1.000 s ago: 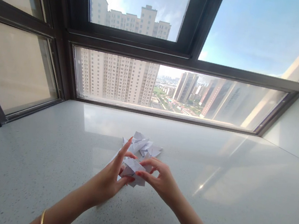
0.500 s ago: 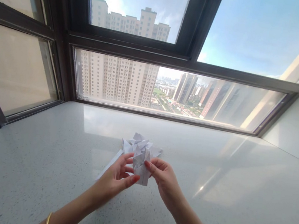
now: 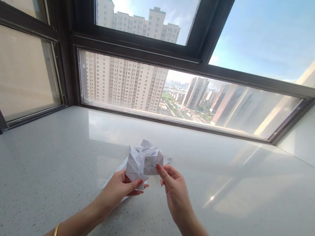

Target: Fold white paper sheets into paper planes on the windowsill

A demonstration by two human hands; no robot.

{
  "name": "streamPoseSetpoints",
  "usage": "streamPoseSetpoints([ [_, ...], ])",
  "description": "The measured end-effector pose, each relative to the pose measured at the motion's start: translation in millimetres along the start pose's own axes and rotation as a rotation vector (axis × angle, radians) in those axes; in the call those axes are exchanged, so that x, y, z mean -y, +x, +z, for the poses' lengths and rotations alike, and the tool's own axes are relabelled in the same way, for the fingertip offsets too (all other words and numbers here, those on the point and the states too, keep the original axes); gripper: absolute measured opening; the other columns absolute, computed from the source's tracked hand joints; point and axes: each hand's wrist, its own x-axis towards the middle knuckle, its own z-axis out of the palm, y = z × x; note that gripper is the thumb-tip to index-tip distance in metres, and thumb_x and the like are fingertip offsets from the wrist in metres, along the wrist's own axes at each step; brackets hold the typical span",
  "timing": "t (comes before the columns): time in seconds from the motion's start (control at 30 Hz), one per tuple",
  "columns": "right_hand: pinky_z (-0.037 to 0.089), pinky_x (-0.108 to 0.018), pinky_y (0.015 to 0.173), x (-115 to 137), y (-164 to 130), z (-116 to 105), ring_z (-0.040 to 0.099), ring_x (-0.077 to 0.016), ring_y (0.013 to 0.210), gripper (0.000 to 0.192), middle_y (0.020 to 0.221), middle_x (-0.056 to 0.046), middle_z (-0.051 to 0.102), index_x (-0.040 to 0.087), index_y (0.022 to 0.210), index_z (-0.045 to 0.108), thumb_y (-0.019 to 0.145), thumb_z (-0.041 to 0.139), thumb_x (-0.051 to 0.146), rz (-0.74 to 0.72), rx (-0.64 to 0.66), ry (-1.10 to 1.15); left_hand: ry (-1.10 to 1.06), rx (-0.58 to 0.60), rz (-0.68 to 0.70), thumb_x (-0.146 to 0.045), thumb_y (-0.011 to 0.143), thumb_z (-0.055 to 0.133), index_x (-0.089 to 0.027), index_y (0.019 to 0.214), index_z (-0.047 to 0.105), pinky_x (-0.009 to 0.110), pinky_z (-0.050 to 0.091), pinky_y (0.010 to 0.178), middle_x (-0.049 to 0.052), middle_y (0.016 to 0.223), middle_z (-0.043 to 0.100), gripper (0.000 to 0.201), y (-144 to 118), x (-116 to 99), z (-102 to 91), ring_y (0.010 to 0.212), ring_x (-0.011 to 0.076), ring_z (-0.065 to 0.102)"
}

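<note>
Two paper sections (image 3: pixel 135 164), pinched in our left hand (image 3: pixel 117 191) and right hand (image 3: pixel 174 189) before the paper pile (image 3: pixel 145 144), apparently mid-fitting, needed careful alignment next.

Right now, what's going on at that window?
A person is working bare-handed over a pale speckled ledge by the window. The left grip holds a folded white paper piece; the right grip pinches a second folded part overlapping it in view. I can't tell whether they're joined. More folded paper lies just beyond, and a paper strip shows partly behind the left grip.
</note>
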Motion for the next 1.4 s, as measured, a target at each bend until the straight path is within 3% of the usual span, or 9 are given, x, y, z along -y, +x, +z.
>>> streamPoseSetpoints([
  [0.07, 0.029, -0.020, 0.041, 0.1, -1.8, 2.0, 0.036, -0.0058, 0.042, 0.029, 0.049, 0.006, 0.045, 0.016, 0.062, 0.058, 0.062, 0.068, 0.043, 0.064, 0.021, 0.081, -0.017, -0.034, 0.011, -0.033, 0.064, 0.069, -0.010, 0.091, 0.061, 0.035, 0.048, 0.079, 0.012, 0.092, 0.067, 0.036, 0.3, -0.6, -0.1, 0.087, 0.0228, 0.063],
  [0.13, 0.029, -0.020, 0.038, -1.8, -5.9, 7.6, 0.039, -0.0057, 0.038, 0.033, 0.047, 0.005, 0.049, 0.015, 0.060, 0.055, 0.061, 0.068, 0.046, 0.133, 0.090, 0.129, -0.030, -0.033, 0.029, -0.031, 0.063, 0.069, -0.010, 0.088, 0.062, 0.035, 0.047, 0.080, 0.009, 0.087, 0.068, 0.033, 1.7, 1.0, -0.4, 0.084, 0.0212, 0.063],
  [0.23, 0.038, -0.021, 0.038, -7.0, -12.3, 17.1, 0.050, -0.0092, 0.041, 0.037, 0.050, 0.002, 0.058, 0.015, 0.061, 0.052, 0.057, 0.070, 0.047, 0.218, 0.215, 0.146, -0.039, 0.006, 0.050, -0.026, 0.062, 0.070, -0.011, 0.076, 0.063, 0.035, 0.048, 0.076, 0.004, 0.070, 0.067, 0.022, 4.5, 4.7, -1.5, 0.071, 0.0186, 0.063],
  [0.33, 0.045, -0.023, 0.041, -10.8, -14.8, 20.9, 0.057, -0.0123, 0.046, 0.037, 0.052, 0.001, 0.061, 0.015, 0.063, 0.052, 0.055, 0.071, 0.046, 0.232, 0.267, 0.134, -0.033, 0.026, 0.055, -0.023, 0.062, 0.068, -0.011, 0.070, 0.062, 0.035, 0.049, 0.075, 0.003, 0.067, 0.066, 0.015, 5.3, 5.1, -3.0, 0.067, 0.0175, 0.062],
  [0.6, 0.030, -0.016, 0.029, -14.1, -13.2, 18.1, 0.042, -0.0051, 0.030, 0.037, 0.042, 0.005, 0.055, 0.016, 0.057, 0.045, 0.062, 0.065, 0.048, 0.193, 0.196, 0.014, -0.146, 0.148, 0.065, -0.024, 0.067, 0.064, -0.012, 0.085, 0.061, 0.038, 0.044, 0.082, 0.006, 0.077, 0.065, 0.022, -1.1, -1.6, -3.8, 0.073, 0.0177, 0.060],
  [0.87, 0.025, -0.016, 0.031, -8.6, -15.6, 18.9, 0.044, -0.0052, 0.035, 0.036, 0.043, 0.004, 0.054, 0.016, 0.055, 0.048, 0.063, 0.063, 0.047, 0.193, 0.235, -0.112, -0.219, 0.221, 0.047, -0.024, 0.071, 0.059, -0.014, 0.085, 0.059, 0.035, 0.045, 0.075, 0.004, 0.076, 0.061, 0.018, -0.8, 0.3, -5.6, 0.069, 0.0163, 0.058],
  [1.13, 0.025, -0.016, 0.033, -12.1, -12.6, 17.9, 0.041, -0.0043, 0.034, 0.040, 0.039, 0.004, 0.051, 0.015, 0.052, 0.048, 0.060, 0.064, 0.051, 0.225, 0.251, -0.131, -0.099, 0.216, 0.104, -0.032, 0.073, 0.061, -0.013, 0.093, 0.058, 0.038, 0.042, 0.081, 0.006, 0.084, 0.062, 0.028, 0.6, -0.2, -4.6, 0.076, 0.0188, 0.059],
  [1.4, 0.021, -0.016, 0.033, -15.8, -13.2, 16.5, 0.040, -0.0041, 0.033, 0.043, 0.039, 0.004, 0.050, 0.016, 0.052, 0.046, 0.059, 0.062, 0.055, 0.284, 0.207, -0.151, -0.106, 0.276, 0.132, -0.027, 0.070, 0.062, -0.013, 0.087, 0.060, 0.034, 0.045, 0.076, 0.006, 0.083, 0.064, 0.023, -4.2, -5.4, -1.6, 0.075, 0.0182, 0.058],
])
